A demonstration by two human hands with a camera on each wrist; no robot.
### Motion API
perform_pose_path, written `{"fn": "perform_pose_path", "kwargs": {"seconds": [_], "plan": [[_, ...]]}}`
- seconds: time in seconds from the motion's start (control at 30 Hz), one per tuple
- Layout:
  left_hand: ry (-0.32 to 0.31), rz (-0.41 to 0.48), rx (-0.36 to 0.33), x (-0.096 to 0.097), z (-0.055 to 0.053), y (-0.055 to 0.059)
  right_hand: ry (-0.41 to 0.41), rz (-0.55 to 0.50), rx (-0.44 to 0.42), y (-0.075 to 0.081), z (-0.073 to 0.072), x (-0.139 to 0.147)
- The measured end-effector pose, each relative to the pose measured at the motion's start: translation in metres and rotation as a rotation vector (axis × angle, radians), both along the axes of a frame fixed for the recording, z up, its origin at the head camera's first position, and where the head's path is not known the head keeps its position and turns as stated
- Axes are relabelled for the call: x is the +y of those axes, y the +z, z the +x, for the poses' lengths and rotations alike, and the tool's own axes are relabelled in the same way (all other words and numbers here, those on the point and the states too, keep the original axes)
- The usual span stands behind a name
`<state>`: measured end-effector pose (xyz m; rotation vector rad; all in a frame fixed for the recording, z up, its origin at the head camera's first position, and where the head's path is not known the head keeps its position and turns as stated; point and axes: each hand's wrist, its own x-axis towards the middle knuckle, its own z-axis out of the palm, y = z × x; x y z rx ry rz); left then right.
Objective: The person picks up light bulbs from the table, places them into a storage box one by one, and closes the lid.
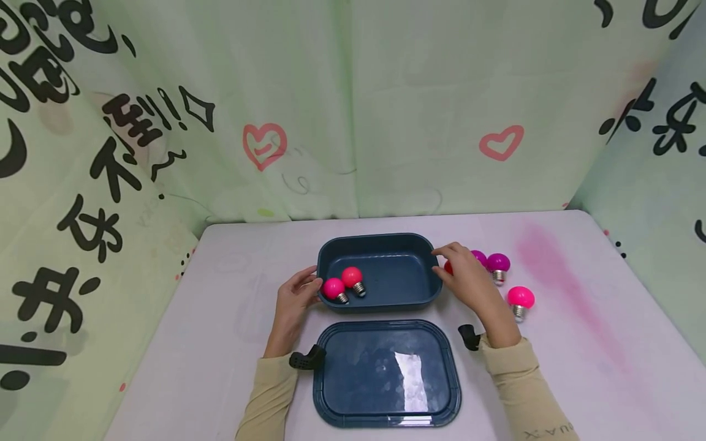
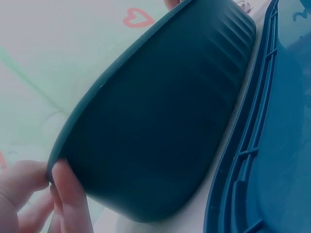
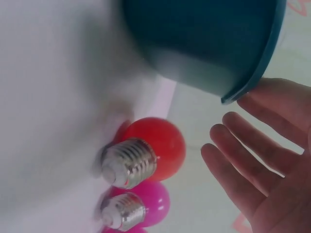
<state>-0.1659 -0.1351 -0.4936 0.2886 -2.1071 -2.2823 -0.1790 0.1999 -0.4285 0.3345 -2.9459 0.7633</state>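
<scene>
A dark blue rectangular container [image 1: 386, 269] sits on the table, with a pink light bulb [image 1: 333, 288] and a red light bulb [image 1: 352, 277] inside at its left end. My left hand [image 1: 295, 303] pinches the container's left rim, one fingertip against the outer wall in the left wrist view. At the right rim, my right hand [image 1: 469, 278] touches the edge with thumb and forefinger. Its other fingers [image 3: 245, 160] spread out, straight and apart from the wall. Beside that hand lie a red bulb [image 3: 158, 148] and a purple bulb [image 3: 155, 204].
In front of the container lies a dark blue lid [image 1: 380, 373], flat on the white table [image 1: 220, 367]. Right of the right hand are another purple bulb [image 1: 499, 263] and a bright pink bulb [image 1: 521, 298]. Pale green cloth [image 1: 386, 122] stands behind the table.
</scene>
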Motion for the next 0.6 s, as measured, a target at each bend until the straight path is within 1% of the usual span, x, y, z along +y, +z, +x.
{"fn": "perform_pose_path", "kwargs": {"seconds": [0.1, 0.17, 0.33, 0.4, 0.6], "plan": [[-0.002, 0.001, -0.003, 0.000, -0.001, 0.000, -0.011, -0.007, -0.024, -0.002, -0.002, 0.003], [-0.002, -0.002, -0.005, 0.000, -0.001, -0.001, -0.006, -0.011, -0.020, -0.003, -0.002, 0.005], [-0.002, -0.005, -0.001, 0.000, -0.001, -0.001, 0.014, -0.017, 0.040, -0.004, -0.004, 0.012], [-0.001, -0.008, 0.001, 0.000, -0.001, -0.001, 0.012, -0.014, 0.049, -0.004, -0.004, 0.014], [0.000, -0.015, -0.002, 0.000, 0.000, 0.000, -0.008, -0.003, 0.005, -0.006, -0.005, 0.020]]}}
